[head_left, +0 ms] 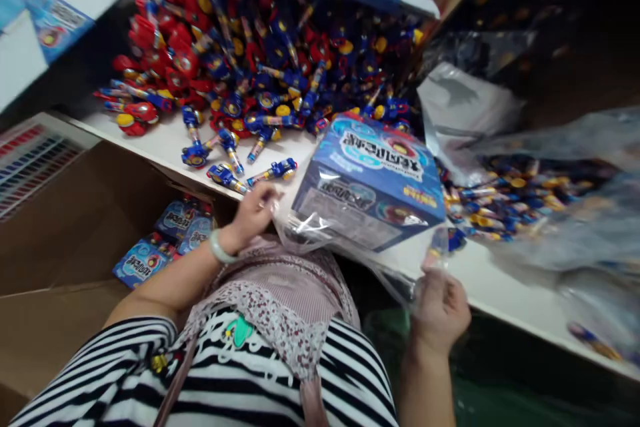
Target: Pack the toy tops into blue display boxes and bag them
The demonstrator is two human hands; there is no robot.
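Left grip (254,215) and right grip (443,301) pinch crinkled, clear plastic film (305,232). Between and beyond them, a rectangular cardboard box (373,180) sits on the bench (483,277), long axis slanting toward the right grip.

A striped black-and-white top (220,400) is worn with a pinkish patterned apron (273,280) and a pale bangle (217,249).

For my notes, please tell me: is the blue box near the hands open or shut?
Shut, it seems: the box shows a flat printed top with no flap raised. Its far sides are hidden.
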